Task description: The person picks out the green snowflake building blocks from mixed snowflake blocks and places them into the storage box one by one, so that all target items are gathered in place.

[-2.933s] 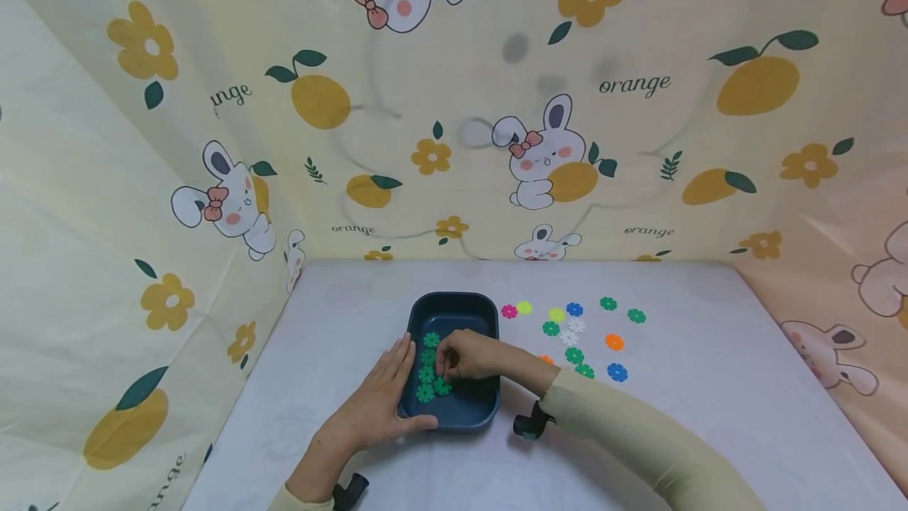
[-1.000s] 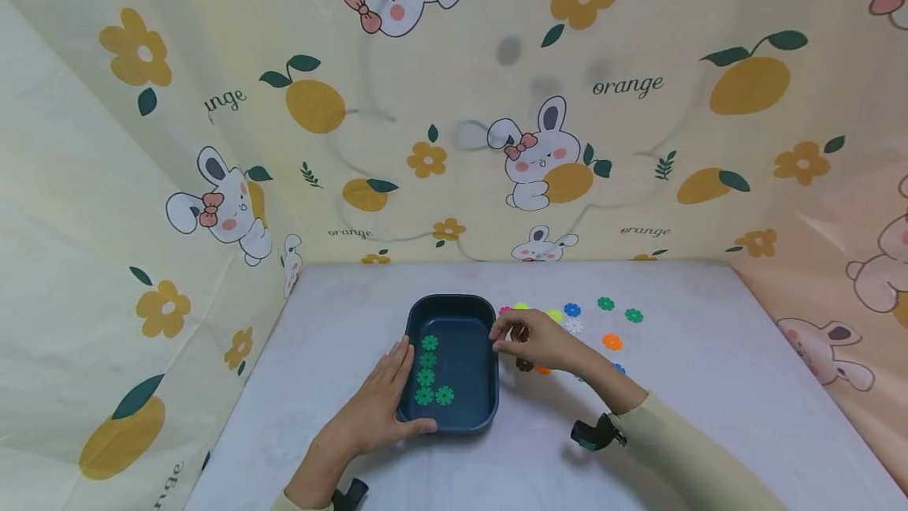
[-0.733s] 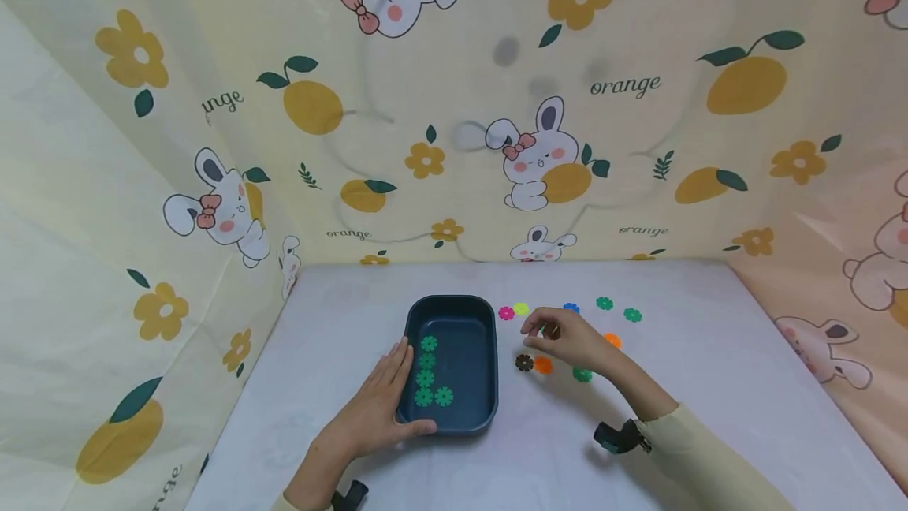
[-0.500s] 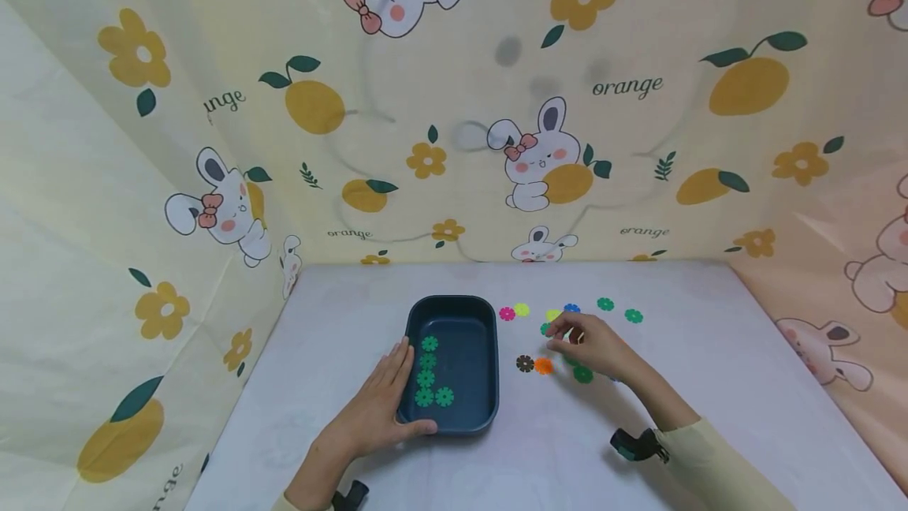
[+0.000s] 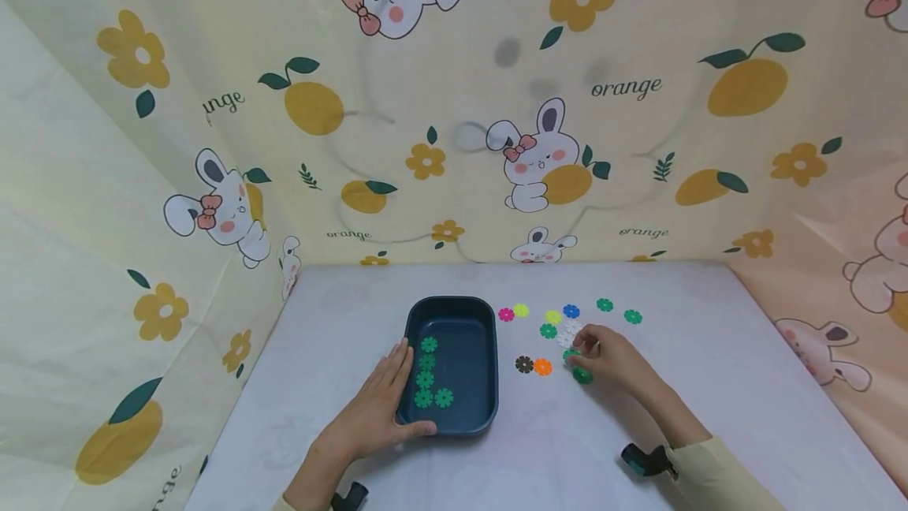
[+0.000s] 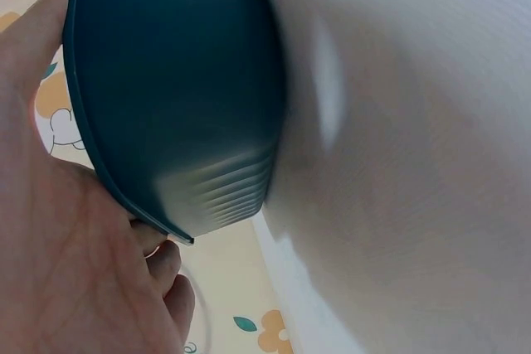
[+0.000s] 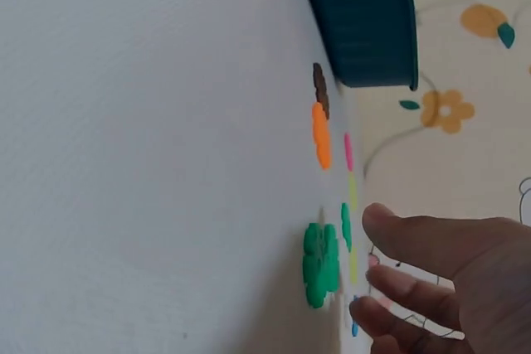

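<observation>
Right hand (image 5: 615,361): low at the right, thumb and fingers loosely bent with a gap between, nothing seen in them. Fingertips beside a green flower (image 5: 570,356); whether they touch it, cannot tell. Step in hand looks like reaching for that piece; next move would call for a pinch at its thin edge.

Close about: another green flower (image 5: 583,376) on the near side, two white flowers (image 5: 566,336) on the far side, partly covered by the fingers. These neighbours crowd the grasp.

Leftward: orange flower (image 5: 542,367), brown flower (image 5: 524,364) just beside it. Farther off: pink, yellow, blue and more green.

Left: tray (image 5: 468,353), five green flowers (image 5: 425,378) inside in an L. Its raised right wall stands between. Left hand (image 5: 381,393) lies with straight fingers along the left rim, thumb at the near corner.
</observation>
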`<state>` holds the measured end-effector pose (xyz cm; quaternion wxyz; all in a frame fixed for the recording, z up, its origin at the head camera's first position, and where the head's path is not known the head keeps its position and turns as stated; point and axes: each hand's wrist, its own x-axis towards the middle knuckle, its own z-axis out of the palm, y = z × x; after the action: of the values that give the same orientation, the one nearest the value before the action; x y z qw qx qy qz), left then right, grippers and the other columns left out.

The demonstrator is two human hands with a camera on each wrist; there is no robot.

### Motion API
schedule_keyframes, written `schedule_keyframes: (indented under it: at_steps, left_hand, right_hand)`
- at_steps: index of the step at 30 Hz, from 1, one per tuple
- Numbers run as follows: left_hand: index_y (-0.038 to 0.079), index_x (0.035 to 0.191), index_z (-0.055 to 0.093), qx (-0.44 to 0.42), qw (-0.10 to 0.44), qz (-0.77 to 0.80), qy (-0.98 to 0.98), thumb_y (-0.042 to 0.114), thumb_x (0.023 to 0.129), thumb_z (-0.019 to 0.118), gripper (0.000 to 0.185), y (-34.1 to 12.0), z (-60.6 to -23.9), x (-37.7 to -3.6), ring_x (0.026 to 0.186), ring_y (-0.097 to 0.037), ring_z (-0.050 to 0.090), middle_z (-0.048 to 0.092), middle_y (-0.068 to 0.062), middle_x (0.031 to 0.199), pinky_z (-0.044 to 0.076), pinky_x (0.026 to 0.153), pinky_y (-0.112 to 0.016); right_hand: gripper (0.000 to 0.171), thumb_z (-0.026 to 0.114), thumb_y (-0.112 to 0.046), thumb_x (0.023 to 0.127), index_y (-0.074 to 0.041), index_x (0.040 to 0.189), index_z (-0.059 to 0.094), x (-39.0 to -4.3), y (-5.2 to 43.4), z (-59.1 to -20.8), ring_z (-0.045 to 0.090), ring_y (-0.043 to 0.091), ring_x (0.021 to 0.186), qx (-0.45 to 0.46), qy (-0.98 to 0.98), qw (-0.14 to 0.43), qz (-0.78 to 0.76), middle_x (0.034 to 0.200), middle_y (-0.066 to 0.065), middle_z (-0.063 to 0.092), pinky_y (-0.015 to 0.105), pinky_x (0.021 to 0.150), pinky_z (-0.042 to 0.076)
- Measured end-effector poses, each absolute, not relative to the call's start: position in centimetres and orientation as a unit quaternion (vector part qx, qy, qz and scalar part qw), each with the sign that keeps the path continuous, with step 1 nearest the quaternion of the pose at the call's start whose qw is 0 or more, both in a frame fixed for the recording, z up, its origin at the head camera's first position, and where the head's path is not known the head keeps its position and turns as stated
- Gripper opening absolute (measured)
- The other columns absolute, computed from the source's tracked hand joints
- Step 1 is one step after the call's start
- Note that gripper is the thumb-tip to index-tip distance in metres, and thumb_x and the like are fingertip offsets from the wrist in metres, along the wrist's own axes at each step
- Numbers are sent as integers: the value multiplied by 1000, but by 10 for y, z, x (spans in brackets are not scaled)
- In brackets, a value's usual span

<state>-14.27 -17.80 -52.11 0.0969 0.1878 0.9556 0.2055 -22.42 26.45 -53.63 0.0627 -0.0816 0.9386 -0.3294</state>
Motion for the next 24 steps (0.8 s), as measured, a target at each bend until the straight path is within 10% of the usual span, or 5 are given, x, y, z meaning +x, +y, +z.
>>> schedule_keyframes:
  at_steps: [24]
  left_hand:
    - [7,173,8,187,96,209,955,77,88,73,128,-178,-521,-143,168,-25,2,-1,-6,182,8,136,-49]
  right_hand:
    - [35,88,-14,90,-6,108,59,-227,257,-545,55,21,80,-56,942,71,-322,91,6,61,31,64,51]
